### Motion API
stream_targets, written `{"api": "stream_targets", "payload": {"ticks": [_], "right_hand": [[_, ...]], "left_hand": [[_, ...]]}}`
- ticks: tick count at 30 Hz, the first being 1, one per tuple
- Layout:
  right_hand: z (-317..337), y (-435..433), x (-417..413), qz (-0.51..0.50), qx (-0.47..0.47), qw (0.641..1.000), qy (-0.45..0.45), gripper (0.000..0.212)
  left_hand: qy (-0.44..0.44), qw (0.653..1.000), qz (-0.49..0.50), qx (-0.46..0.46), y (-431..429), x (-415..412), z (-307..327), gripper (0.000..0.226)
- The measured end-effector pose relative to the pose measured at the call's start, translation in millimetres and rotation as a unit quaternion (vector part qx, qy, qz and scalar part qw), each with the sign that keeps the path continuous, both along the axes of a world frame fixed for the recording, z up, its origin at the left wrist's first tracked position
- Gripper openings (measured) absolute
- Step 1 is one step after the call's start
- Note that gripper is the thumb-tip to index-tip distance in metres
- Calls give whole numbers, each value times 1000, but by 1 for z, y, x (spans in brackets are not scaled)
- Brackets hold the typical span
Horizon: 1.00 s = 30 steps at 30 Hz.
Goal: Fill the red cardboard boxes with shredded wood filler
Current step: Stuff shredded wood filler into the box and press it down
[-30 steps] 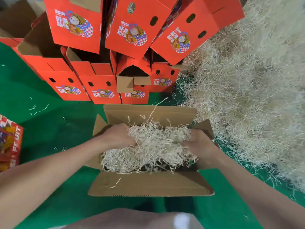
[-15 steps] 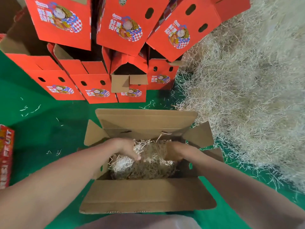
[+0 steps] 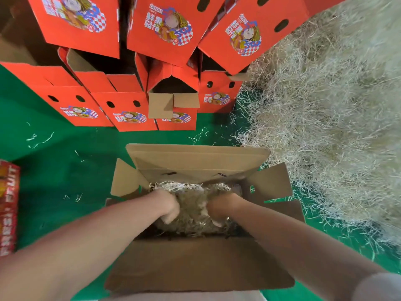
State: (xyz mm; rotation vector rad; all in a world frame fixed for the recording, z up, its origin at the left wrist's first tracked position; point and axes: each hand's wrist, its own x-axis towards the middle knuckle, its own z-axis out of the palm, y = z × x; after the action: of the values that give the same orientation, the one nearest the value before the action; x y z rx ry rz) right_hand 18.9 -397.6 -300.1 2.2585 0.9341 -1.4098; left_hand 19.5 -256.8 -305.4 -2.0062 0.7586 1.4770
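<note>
Shredded wood filler (image 3: 192,210) sits low inside the open cardboard box (image 3: 195,161) in front of me.
My left hand (image 3: 168,205) and right hand (image 3: 219,208) are down in it, apart, fingers sunk among the strands, so I cannot tell whether they clutch or press. A loose filler heap (image 3: 325,127) lies right of the box on green flooring (image 3: 54,170); stacked red boxes (image 3: 130,111) stand beyond.

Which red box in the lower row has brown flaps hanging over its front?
The third box from the left: brown flaps partly cover its picture; the others show full red fronts.
</note>
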Motion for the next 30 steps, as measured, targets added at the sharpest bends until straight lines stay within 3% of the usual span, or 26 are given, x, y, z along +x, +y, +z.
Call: {"api": "stream_targets", "payload": {"ticks": [2,4,6,8,10,13,16,17,19,21,22,23,24,27,30], "right_hand": [[-8,-9,-3,4,-57,998,-1,39],[-4,-12,-4,12,-48,999,7,29],[6,-6,-2,32,-7,999,-23,21],[15,7,0,19,44,995,-88,20],[15,20,1,-36,100,986,-125,24],[3,28,0,-21,80,994,-67,33],[-18,25,2,-42,19,999,24,75],[-22,25,2,-58,20,997,37,82],[-28,24,2,-93,53,993,48,84],[-30,20,2,-131,109,984,52,83],[-27,17,4,-140,132,980,42,81],[-22,15,6,-141,144,979,11,76],[-17,14,7,-129,143,980,-45,66],[-8,21,6,-130,138,961,-199,33],[-15,16,-6,-118,75,982,-124,42]], "left_hand": [[-29,999,-1,42,22,-2,-6,48],[-27,999,6,19,36,0,-12,52],[-32,997,32,-63,33,3,-7,36],[-114,978,41,-170,23,5,1,20],[-160,966,74,-191,14,5,6,24],[-53,998,23,-30,7,-4,4,31],[12,998,-20,61,18,-9,0,42],[9,998,5,66,27,-14,-1,43],[59,994,92,-4,39,-15,-7,53],[92,969,187,-132,40,-14,-7,62],[72,981,121,-135,38,-12,0,45],[0,990,76,-115,34,-7,5,23],[-81,984,66,-141,31,0,5,16],[-192,953,91,-216,24,3,-4,28],[-170,966,129,-145,26,-9,-26,60]]}}
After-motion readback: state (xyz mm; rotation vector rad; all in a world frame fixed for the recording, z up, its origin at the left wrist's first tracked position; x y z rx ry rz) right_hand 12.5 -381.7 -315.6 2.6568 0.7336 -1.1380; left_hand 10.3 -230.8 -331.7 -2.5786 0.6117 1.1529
